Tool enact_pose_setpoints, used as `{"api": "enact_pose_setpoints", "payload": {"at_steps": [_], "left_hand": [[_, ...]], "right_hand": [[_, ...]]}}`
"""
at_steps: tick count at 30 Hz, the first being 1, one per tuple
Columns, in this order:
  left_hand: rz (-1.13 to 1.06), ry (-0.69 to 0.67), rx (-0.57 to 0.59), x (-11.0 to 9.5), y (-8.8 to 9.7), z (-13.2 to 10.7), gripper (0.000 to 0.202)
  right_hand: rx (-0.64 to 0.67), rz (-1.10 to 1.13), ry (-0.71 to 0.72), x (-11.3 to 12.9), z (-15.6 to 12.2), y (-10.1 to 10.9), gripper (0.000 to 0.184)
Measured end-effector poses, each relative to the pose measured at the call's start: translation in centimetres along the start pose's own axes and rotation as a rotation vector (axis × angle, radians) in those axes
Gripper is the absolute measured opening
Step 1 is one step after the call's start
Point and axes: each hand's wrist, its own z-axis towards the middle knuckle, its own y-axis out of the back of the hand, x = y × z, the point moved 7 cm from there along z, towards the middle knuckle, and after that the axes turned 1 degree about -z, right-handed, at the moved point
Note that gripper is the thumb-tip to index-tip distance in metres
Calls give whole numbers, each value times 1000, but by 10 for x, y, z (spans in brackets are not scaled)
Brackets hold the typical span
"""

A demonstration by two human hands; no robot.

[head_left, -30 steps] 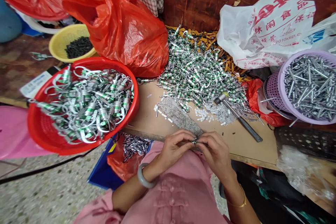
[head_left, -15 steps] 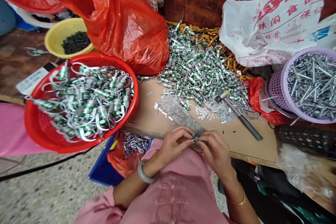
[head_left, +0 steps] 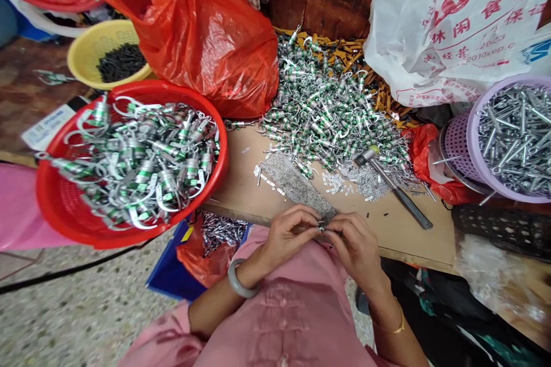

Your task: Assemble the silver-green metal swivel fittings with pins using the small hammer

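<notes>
Both hands meet at the table's front edge, pinching a small metal part between their fingertips; its exact kind is too small and covered to tell. My left hand closes on it from the left, my right hand from the right. Just beyond the fingertips lies a flat grey speckled metal strip. A hammer with a dark handle rests to the right, its head beside small flat silver tabs. Farther back spreads a heap of green-and-silver metal fittings with curved arms.
At left stands a red basket of similar fittings, with a yellow basket of black pieces behind. A red plastic bag slumps at the back. On the right are a purple basket of metal pins and a white bag.
The camera view has shifted slightly. Both hands keep their pinch on the small metal part, with only a slight movement of the fingers.
</notes>
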Motion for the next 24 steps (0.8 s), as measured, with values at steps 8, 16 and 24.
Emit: {"api": "enact_pose_setpoints", "payload": {"at_steps": [8,16,24], "left_hand": [[-27,54,-112,4,7,4,8],[311,-125,203,-15,-3,9,9],[589,-242,448,-20,-18,7,16]], "right_hand": [[20,106,-114,-6,-6,-8,14],[-5,47,-43,-3,-2,7,8],[69,64,0,-5,-5,4,11]]}}
